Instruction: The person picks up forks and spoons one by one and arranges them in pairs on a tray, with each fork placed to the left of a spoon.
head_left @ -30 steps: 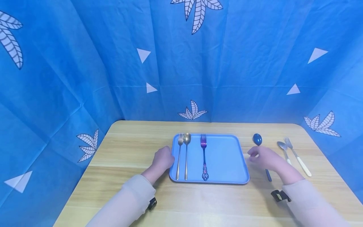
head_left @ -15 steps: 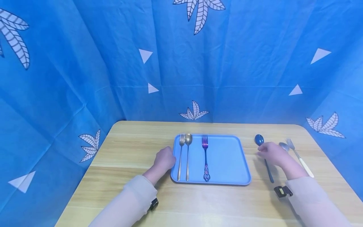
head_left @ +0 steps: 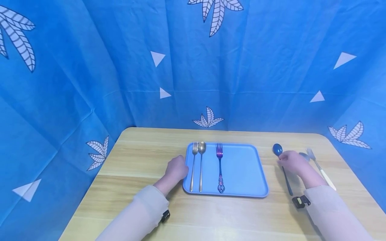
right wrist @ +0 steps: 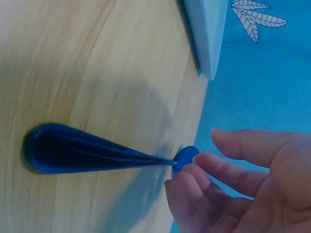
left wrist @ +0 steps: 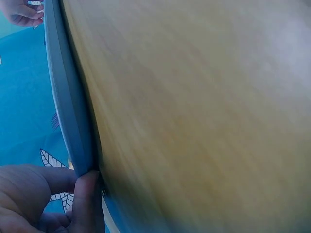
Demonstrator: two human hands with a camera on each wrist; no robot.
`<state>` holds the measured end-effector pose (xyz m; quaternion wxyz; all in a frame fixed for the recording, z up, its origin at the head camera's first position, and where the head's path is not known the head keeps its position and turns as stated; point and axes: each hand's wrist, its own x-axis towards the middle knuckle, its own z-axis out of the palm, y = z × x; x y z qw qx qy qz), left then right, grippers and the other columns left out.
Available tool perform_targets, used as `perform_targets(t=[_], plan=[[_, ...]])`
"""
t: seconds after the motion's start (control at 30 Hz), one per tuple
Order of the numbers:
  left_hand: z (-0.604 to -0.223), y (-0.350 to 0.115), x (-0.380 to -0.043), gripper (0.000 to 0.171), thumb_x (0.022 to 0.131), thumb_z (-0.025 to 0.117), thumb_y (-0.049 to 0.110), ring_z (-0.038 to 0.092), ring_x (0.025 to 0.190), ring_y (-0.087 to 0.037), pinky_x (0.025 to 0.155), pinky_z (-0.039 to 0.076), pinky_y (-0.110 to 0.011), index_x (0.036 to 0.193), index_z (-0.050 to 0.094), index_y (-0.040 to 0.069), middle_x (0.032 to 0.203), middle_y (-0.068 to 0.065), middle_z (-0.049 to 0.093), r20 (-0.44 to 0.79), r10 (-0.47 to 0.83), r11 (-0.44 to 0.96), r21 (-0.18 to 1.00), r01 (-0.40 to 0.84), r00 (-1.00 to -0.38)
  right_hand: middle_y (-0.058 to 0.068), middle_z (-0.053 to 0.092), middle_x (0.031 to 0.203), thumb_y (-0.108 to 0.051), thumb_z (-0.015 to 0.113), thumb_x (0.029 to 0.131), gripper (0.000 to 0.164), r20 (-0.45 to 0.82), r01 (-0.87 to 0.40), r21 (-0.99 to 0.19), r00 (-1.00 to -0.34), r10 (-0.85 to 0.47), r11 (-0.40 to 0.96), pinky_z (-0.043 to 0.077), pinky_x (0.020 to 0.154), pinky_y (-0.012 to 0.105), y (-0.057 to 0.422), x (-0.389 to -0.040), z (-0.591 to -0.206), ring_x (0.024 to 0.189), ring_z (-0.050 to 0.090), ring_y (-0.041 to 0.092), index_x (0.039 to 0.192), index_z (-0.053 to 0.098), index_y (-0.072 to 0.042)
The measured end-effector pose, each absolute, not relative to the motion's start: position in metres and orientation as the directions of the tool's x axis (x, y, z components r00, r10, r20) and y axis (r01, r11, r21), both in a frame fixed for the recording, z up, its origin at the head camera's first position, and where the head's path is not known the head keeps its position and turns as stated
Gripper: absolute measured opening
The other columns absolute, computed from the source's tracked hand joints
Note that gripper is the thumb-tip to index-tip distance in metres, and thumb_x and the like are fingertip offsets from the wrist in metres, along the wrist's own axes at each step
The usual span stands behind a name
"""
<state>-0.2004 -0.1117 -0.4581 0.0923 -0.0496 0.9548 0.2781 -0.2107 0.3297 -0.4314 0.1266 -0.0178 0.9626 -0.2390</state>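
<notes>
My left hand (head_left: 176,169) is at the left rim of a light blue tray (head_left: 241,170). In the left wrist view, thumb and finger pinch the edge of that tray (left wrist: 73,107). A gold fork (head_left: 193,167), a gold spoon (head_left: 201,167) and a purple-blue fork (head_left: 220,164) lie in the tray. To its right, my right hand (head_left: 292,162) hovers over a dark blue spoon (head_left: 277,149). The right wrist view has this spoon (right wrist: 77,150) lying on the table, with thumb and fingers of the hand (right wrist: 233,184) apart near its neck.
Right of my right hand lie a white-handled fork (head_left: 322,172) and a spoon (head_left: 304,155) mostly hidden by the hand. All stand on a wooden table (head_left: 135,150). Blue cloth (head_left: 193,67) with leaf prints hangs behind it.
My right hand has moved right from beside the tray to over the dark blue spoon. The left hand stays at the tray's rim. The view has shifted slightly.
</notes>
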Motion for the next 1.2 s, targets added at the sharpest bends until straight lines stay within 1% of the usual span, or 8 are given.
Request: perform_targets(t=[0.33, 0.4, 0.47, 0.57, 0.73, 0.9, 1.07, 1.2], plan=[[-0.458, -0.107, -0.202, 0.011, 0.09, 0.055, 0.002, 0.055, 0.067, -0.023, 0.055, 0.047, -0.032, 0.099, 0.06, 0.0, 0.077, -0.008, 0.056, -0.225, -0.055, 0.836, 0.522, -0.168, -0.973, 0.04, 0.055, 0.123, -0.024, 0.06, 0.097, 0.053, -0.27, 0.065, -0.414, -0.961, -0.054, 0.908, 0.042, 0.094, 0.067, 0.332, -0.21, -0.433, 0.111, 0.052, 0.058, 0.121, 0.051, 0.022], [-0.458, -0.107, -0.202, 0.011, 0.09, 0.055, 0.002, 0.055, 0.067, -0.023, 0.055, 0.047, -0.032, 0.099, 0.06, 0.0, 0.077, -0.008, 0.057, -0.225, -0.059, 0.837, 0.519, -0.171, -0.972, 0.036, 0.062, 0.105, -0.025, 0.06, 0.097, 0.045, -0.277, 0.071, -0.41, -0.96, -0.05, 0.909, 0.048, 0.085, 0.06, 0.332, -0.209, -0.434, 0.096, 0.059, 0.052, 0.107, 0.057, 0.019], [-0.458, -0.108, -0.202, 0.009, 0.089, 0.055, 0.001, 0.055, 0.067, -0.024, 0.055, 0.047, -0.032, 0.097, 0.06, 0.001, 0.077, -0.008, 0.056, -0.222, -0.058, 0.84, 0.516, -0.168, -0.973, 0.025, 0.063, 0.084, -0.024, 0.06, 0.096, 0.035, -0.278, 0.075, -0.413, -0.959, -0.047, 0.908, 0.05, 0.073, 0.049, 0.331, -0.208, -0.436, 0.078, 0.06, 0.04, 0.09, 0.06, 0.011], [-0.458, -0.109, -0.201, 0.007, 0.088, 0.056, 0.001, 0.056, 0.066, -0.024, 0.055, 0.047, -0.033, 0.094, 0.059, 0.002, 0.076, -0.008, 0.057, -0.22, -0.056, 0.841, 0.515, -0.165, -0.974, 0.006, 0.052, 0.067, -0.022, 0.062, 0.094, 0.028, -0.29, 0.089, -0.422, -0.956, -0.041, 0.902, 0.041, 0.06, 0.035, 0.329, -0.206, -0.437, 0.063, 0.049, 0.022, 0.073, 0.055, -0.005], [-0.457, -0.109, -0.201, 0.007, 0.087, 0.057, 0.001, 0.056, 0.067, -0.024, 0.055, 0.048, -0.033, 0.093, 0.06, 0.002, 0.077, -0.008, 0.057, -0.216, -0.05, 0.846, 0.51, -0.156, -0.975, 0.005, 0.053, 0.066, -0.017, 0.062, 0.088, 0.022, -0.285, 0.077, -0.392, -0.957, -0.041, 0.917, 0.041, 0.059, 0.033, 0.323, -0.205, -0.436, 0.06, 0.049, 0.02, 0.069, 0.053, -0.009], [-0.457, -0.11, -0.202, 0.008, 0.087, 0.057, 0.001, 0.056, 0.067, -0.024, 0.055, 0.048, -0.033, 0.094, 0.061, 0.001, 0.077, -0.008, 0.057, -0.221, -0.053, 0.849, 0.503, -0.161, -0.974, 0.008, 0.05, 0.066, -0.009, 0.058, 0.082, 0.017, -0.289, 0.074, -0.374, -0.956, -0.04, 0.924, 0.043, 0.058, 0.034, 0.317, -0.208, -0.439, 0.06, 0.049, 0.022, 0.068, 0.05, -0.008], [-0.457, -0.11, -0.202, 0.008, 0.086, 0.057, 0.001, 0.056, 0.067, -0.025, 0.055, 0.048, -0.034, 0.093, 0.06, 0.002, 0.077, -0.008, 0.057, -0.221, -0.048, 0.853, 0.498, -0.155, -0.974, 0.012, 0.052, 0.071, -0.006, 0.055, 0.084, 0.008, -0.338, 0.136, -0.377, -0.941, 0.0, 0.916, 0.046, 0.059, 0.034, 0.314, -0.211, -0.441, 0.063, 0.052, 0.025, 0.078, 0.053, -0.001], [-0.456, -0.111, -0.202, 0.011, 0.087, 0.057, 0.001, 0.056, 0.069, -0.025, 0.056, 0.048, -0.034, 0.097, 0.06, 0.001, 0.078, -0.008, 0.057, -0.227, -0.054, 0.848, 0.504, -0.165, -0.972, 0.011, 0.053, 0.07, -0.005, 0.055, 0.084, 0.008, -0.356, 0.139, -0.375, -0.935, -0.004, 0.917, 0.046, 0.058, 0.033, 0.314, -0.212, -0.441, 0.063, 0.052, 0.024, 0.077, 0.054, 0.0]])
